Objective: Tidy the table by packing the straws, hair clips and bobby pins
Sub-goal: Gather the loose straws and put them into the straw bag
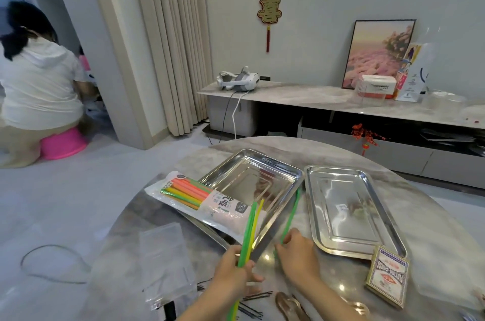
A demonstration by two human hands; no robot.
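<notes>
My left hand (236,265) grips a small bunch of green and yellow straws (250,226), which point up over the near corner of the left steel tray (290,205). My right hand (296,250) pinches a single green straw (291,215) lying along that tray's right rim. A plastic pack of coloured straws (191,193) lies across the tray's left side. Black bobby pins (256,297) are scattered on the table near my wrists. Rose-gold hair clips (291,306) lie at the bottom edge.
A second steel tray (315,205) sits to the right, with a box of playing cards (388,278) at its near corner. Clear zip bags (165,265) lie at the table's left. A person sits on a pink stool (63,146) far left.
</notes>
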